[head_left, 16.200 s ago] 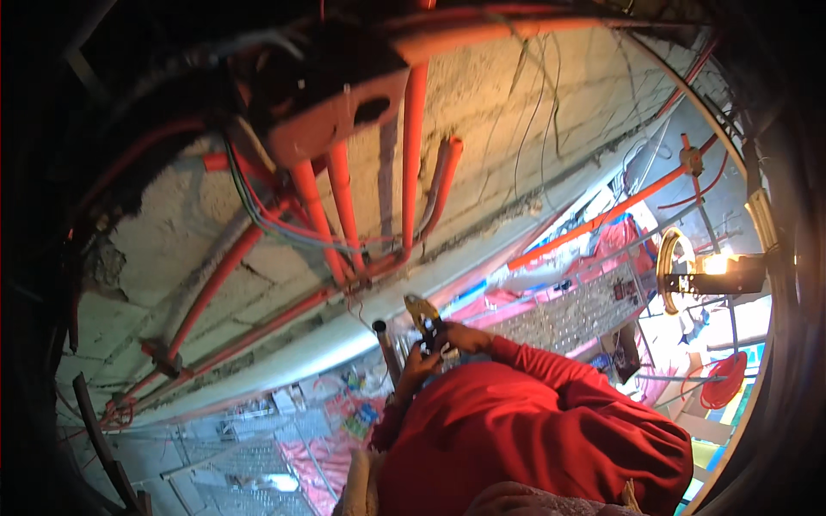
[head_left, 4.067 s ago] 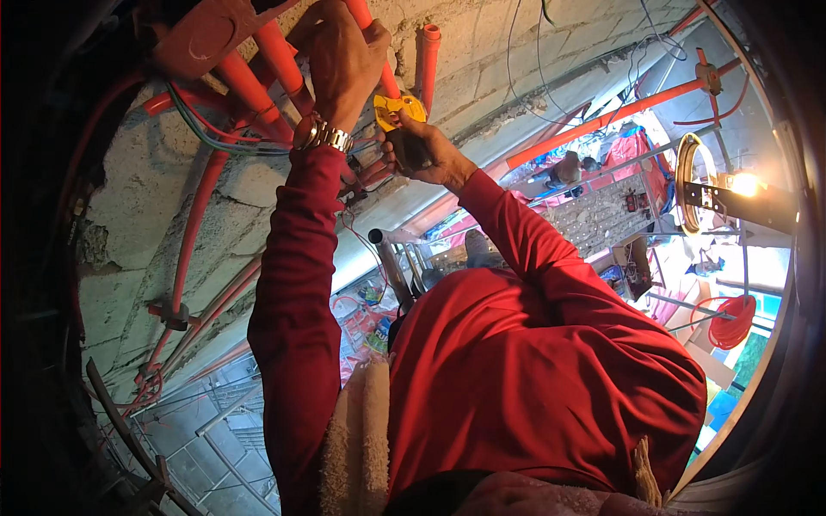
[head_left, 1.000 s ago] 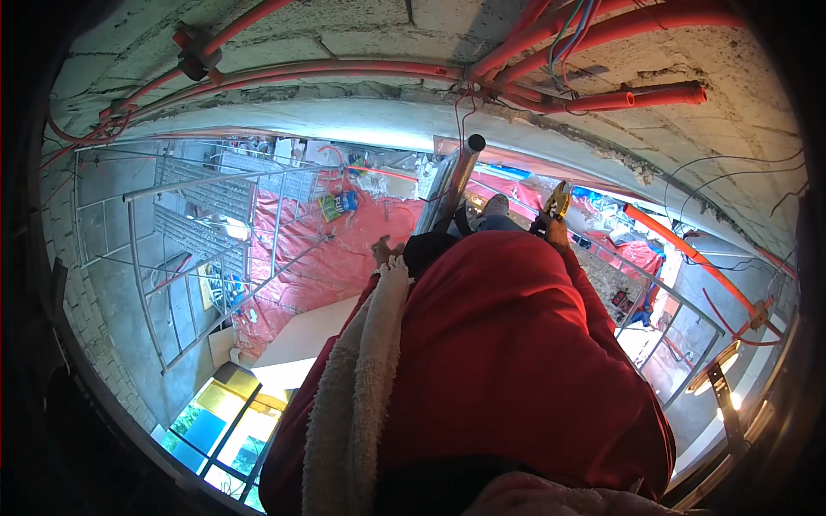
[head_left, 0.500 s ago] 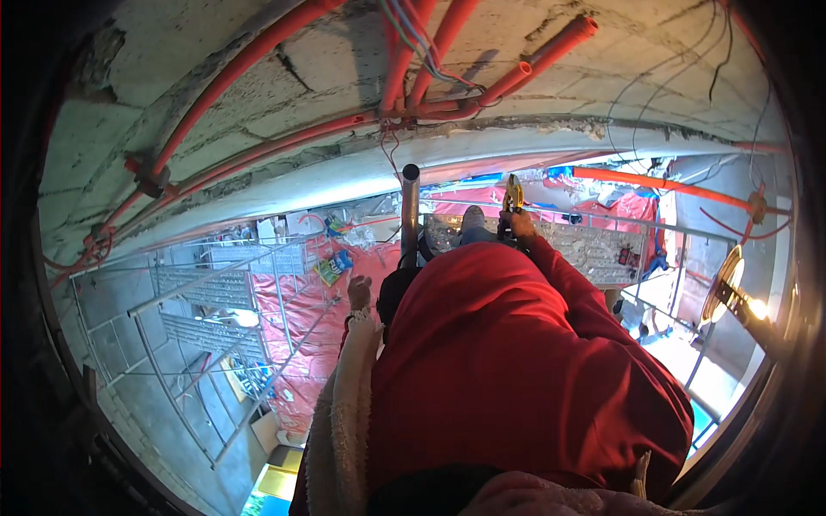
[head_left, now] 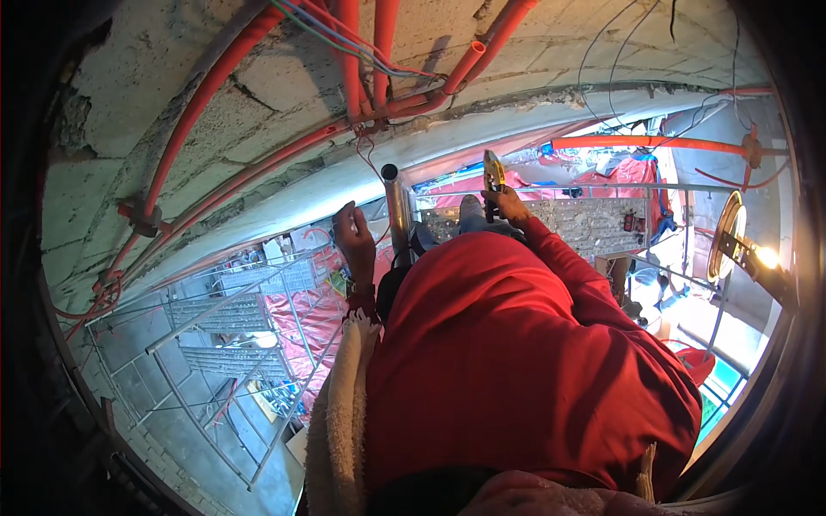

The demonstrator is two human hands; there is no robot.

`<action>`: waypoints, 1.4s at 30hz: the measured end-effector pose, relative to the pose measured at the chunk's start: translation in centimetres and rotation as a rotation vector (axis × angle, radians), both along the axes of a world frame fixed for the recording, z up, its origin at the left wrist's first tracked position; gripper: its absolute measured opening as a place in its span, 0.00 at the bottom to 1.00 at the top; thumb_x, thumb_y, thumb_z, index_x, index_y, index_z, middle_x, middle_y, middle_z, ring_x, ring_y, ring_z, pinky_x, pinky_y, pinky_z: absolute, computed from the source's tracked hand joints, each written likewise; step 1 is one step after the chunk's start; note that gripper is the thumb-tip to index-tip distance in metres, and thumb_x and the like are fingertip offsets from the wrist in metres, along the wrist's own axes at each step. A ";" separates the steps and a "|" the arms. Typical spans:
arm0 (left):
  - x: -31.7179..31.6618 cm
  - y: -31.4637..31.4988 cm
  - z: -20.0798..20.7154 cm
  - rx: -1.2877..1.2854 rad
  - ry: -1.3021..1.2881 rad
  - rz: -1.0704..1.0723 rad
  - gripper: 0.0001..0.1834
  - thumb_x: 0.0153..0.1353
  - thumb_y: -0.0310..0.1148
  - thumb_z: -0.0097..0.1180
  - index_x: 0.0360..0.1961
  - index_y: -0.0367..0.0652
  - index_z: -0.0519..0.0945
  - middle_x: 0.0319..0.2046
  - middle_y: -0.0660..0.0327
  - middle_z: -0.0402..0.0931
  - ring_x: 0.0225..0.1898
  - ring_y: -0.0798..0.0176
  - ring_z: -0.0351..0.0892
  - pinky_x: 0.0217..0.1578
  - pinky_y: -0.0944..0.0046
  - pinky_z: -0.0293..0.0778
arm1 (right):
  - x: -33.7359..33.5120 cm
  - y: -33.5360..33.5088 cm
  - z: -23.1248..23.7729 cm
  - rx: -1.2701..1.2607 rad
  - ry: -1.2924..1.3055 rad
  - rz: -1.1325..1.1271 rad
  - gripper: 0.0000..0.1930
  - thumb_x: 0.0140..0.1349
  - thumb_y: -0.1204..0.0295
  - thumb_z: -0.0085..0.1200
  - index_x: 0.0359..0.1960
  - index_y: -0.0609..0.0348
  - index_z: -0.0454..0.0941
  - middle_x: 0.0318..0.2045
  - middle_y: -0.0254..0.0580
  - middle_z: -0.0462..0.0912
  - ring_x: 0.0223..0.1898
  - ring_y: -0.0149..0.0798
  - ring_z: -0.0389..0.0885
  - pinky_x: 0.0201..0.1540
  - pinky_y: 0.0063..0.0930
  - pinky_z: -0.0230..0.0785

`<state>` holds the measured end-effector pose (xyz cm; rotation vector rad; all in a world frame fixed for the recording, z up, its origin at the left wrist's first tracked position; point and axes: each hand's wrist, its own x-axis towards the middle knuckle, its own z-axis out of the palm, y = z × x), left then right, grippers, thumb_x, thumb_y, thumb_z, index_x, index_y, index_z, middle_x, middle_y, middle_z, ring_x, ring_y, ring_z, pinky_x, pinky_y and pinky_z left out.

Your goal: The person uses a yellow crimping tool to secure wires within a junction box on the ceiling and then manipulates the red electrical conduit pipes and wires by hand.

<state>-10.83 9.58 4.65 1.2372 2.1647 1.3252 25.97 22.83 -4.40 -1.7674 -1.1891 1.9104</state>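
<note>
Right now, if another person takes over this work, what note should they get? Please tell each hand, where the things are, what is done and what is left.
Left hand: empty as far as can be seen, raised beside the upright metal tube; contact cannot be told.
Right hand: closed around a yellow-handled hand tool, held up in front of the chest.
Things: red conduits run along the concrete ceiling, and loose coloured wires hang out between them. One conduit end is open.
Done: conduits are fixed to the ceiling.
Left: seemingly the loose wires and the open conduit end, both untouched.
</note>
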 end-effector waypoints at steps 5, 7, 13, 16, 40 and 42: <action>3.6 1.8 5.6 -0.100 0.036 -0.369 0.16 0.71 0.34 0.57 0.55 0.36 0.80 0.51 0.45 0.81 0.53 0.42 0.80 0.57 0.48 0.73 | -3.8 1.2 6.7 0.097 0.063 0.226 0.16 0.67 0.55 0.60 0.35 0.57 0.78 0.20 0.33 0.78 0.19 0.29 0.73 0.22 0.29 0.61; 5.6 2.0 4.7 -0.193 -0.190 -0.463 0.21 0.74 0.39 0.56 0.59 0.35 0.76 0.50 0.48 0.81 0.53 0.52 0.81 0.56 0.55 0.74 | -5.3 1.4 8.5 0.195 0.163 0.393 0.15 0.69 0.57 0.58 0.34 0.57 0.78 0.19 0.34 0.79 0.20 0.30 0.74 0.24 0.29 0.63; 8.9 2.5 -1.1 -0.375 -0.507 -0.573 0.26 0.78 0.48 0.49 0.64 0.37 0.71 0.49 0.46 0.81 0.50 0.51 0.82 0.53 0.54 0.75 | -9.4 0.8 11.7 0.137 0.324 0.444 0.15 0.68 0.62 0.57 0.37 0.64 0.81 0.27 0.39 0.81 0.28 0.32 0.79 0.34 0.30 0.71; 9.2 2.0 -1.4 -0.442 -0.669 -0.570 0.26 0.78 0.50 0.47 0.63 0.37 0.70 0.44 0.50 0.81 0.44 0.57 0.82 0.49 0.58 0.75 | -9.6 1.6 12.6 0.094 0.356 0.541 0.14 0.63 0.66 0.56 0.42 0.66 0.81 0.31 0.40 0.83 0.31 0.34 0.81 0.35 0.32 0.72; 14.5 3.7 42.4 0.928 -1.750 -1.980 0.06 0.65 0.29 0.63 0.38 0.38 0.87 0.37 0.49 0.86 0.38 0.50 0.88 0.44 0.52 0.85 | -7.3 -0.1 5.3 -0.010 0.199 0.328 0.13 0.63 0.62 0.57 0.39 0.60 0.82 0.35 0.41 0.86 0.32 0.38 0.84 0.36 0.37 0.78; 10.7 3.8 44.7 0.836 -0.390 -1.317 0.06 0.65 0.29 0.63 0.35 0.38 0.87 0.35 0.49 0.86 0.35 0.49 0.88 0.41 0.52 0.85 | -6.7 -0.1 5.7 0.065 0.219 0.308 0.13 0.63 0.63 0.57 0.40 0.60 0.81 0.35 0.42 0.85 0.32 0.38 0.83 0.35 0.37 0.78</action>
